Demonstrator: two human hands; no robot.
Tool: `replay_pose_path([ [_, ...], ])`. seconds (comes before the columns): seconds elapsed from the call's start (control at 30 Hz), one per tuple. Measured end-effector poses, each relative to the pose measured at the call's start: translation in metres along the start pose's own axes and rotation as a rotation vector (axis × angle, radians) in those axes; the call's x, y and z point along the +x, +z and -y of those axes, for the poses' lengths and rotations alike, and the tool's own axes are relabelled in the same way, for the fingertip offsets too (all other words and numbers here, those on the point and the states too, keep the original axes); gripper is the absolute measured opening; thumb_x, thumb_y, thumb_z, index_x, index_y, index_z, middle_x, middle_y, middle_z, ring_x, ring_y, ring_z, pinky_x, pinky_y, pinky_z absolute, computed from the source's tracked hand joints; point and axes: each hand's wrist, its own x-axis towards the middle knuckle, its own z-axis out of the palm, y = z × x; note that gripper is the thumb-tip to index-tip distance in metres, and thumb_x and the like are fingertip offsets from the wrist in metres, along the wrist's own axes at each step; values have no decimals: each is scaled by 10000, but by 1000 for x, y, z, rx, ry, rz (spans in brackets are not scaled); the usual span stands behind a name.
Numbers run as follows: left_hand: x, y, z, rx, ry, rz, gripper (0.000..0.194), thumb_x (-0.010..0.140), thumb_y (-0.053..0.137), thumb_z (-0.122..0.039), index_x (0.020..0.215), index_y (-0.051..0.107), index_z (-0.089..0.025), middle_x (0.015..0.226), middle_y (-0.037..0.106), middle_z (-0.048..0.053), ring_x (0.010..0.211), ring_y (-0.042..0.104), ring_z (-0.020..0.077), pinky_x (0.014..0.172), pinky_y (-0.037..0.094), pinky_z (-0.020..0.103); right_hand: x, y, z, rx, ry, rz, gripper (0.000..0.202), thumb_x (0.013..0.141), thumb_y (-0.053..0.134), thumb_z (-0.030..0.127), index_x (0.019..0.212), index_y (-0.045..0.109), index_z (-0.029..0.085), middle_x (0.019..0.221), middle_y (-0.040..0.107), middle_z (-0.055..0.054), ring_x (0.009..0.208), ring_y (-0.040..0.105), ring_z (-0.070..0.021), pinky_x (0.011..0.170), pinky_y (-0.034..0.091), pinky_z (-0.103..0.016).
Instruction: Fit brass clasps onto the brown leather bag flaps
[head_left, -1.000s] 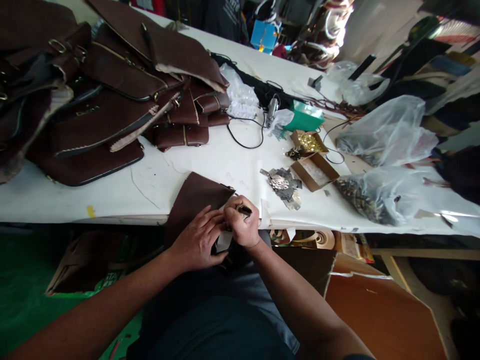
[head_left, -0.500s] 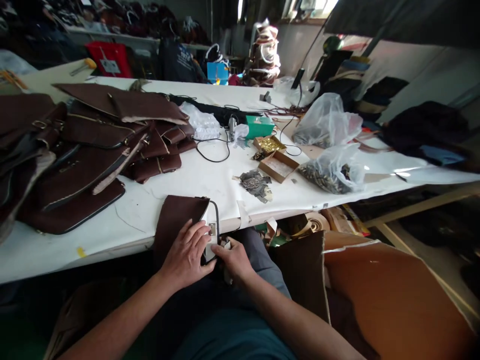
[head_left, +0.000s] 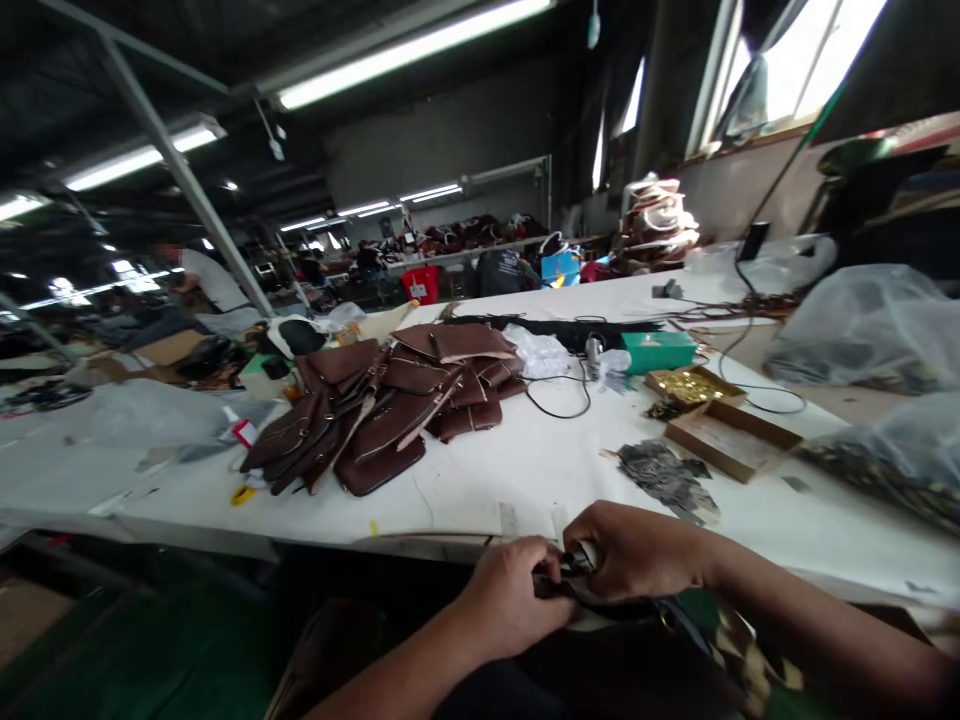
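Observation:
At the near edge of the table, my left hand is closed, its thumb and fingers pinching the edge of a dark brown leather bag piece. Close beside it, my right hand is curled over the same edge, fingers bent and closed. A small dark part shows between the two hands, too blurred to name. The piece hangs low over my lap, mostly in shadow, with a brass-coloured ring at its rim. Beyond my hands, grey scraps lie on the white table.
Brown leather bags are heaped to the left. On the right stand a cardboard tray, a box of gold-coloured fittings, a green box and plastic bags. A black cable loops across the table. Another person is far left.
My view has tilted up and swung left. The leather piece has left the table edge for my lap, turned around. My left hand went from lying on it to pinching its edge.

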Motion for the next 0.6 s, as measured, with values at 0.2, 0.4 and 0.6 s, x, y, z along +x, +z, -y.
replay_pose_path([
  [0.2, -13, 39, 31, -341, -296, -166, 563, 559, 922, -242, 1071, 692, -281, 1056, 805, 50, 942, 739, 284, 823, 553, 397, 24, -5, 3, -133, 24, 28, 186, 646, 704, 261, 815, 749, 195, 713, 688, 9, 630, 534, -151, 554, 358, -255],
  [0.4, -19, 78, 39, -582, -450, -37, 404, 604, 912, -354, 951, 785, -192, 862, 780, 52, 814, 708, 283, 732, 530, 380, 38, 0, 0, -278, 74, 22, 211, 641, 723, 230, 842, 785, 214, 756, 728, -16, 693, 604, -184, 590, 364, -256],
  [0.6, -16, 92, 41, -678, -510, -93, 480, 671, 906, -468, 1005, 779, -148, 914, 807, 78, 889, 694, 281, 785, 518, 342, 50, 1, 10, -248, -39, -282, 131, 754, 800, 282, 840, 753, 195, 711, 659, 4, 645, 516, -145, 620, 354, -264],
])
